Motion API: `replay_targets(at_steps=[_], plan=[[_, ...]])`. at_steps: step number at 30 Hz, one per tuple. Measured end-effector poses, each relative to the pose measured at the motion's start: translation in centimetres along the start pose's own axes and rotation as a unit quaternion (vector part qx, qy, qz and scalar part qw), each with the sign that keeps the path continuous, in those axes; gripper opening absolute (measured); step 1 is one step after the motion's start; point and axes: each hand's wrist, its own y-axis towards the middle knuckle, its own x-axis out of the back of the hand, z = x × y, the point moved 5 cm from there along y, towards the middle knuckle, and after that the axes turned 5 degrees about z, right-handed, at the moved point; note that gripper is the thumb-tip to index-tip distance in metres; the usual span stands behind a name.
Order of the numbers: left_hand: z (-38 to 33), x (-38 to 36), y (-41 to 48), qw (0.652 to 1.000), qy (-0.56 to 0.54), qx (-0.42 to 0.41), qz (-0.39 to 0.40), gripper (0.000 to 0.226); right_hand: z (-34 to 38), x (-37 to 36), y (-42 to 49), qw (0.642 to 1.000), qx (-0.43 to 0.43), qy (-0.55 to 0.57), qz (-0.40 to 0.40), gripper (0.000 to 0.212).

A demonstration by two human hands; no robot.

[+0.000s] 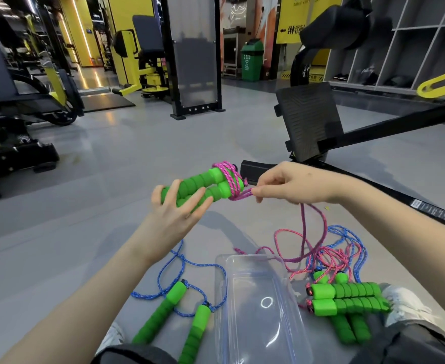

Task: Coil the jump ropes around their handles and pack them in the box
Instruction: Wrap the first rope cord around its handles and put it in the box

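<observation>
Green foam handles [197,185], paired, gripped mid-frame by the left hand [174,208], thumb over them. Right hand [289,186] pinches the braided pink rope [233,181] at their 3 o'clock end. Coiling step, few wraps on, long slack hanging. Next move likely calls for more tight turns. Clear plastic box [222,285] at 6 o'clock, nothing packed. Blue jump rope [168,303] loose at 7.

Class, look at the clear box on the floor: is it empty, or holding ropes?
Empty. Through the clear box only floor shows; no rope coil or handle sits inside.
</observation>
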Motion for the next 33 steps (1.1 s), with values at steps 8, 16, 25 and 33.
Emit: replay_targets(at_steps=[8, 16, 25, 33], plan=[[-1.5, 1.6, 0.7, 0.998, -0.016, -0.054, -0.032, 0.056, 0.2, 3.2, -1.8, 0.998, 0.014, 0.057, -0.022, 0.027], [-3.7, 3.1, 1.3, 0.984, -0.058, -0.115, -0.119, 0.047, 0.9, 5.1, -2.0, 0.986, 0.081, 0.131, -0.063, 0.037], [-5.2, 6.1, 2.4, 0.964, -0.097, -0.108, -0.224, 0.038, -4.7, 2.4, -0.6, 0.932, 0.033, 0.346, -0.098, 0.035], [-2.7, 4.9, 2.7, 0.972, -0.129, 0.024, -0.195, 0.042, -4.4, -1.4, 1.0, 0.871, 0.032, 0.47, -0.139, 0.044]])
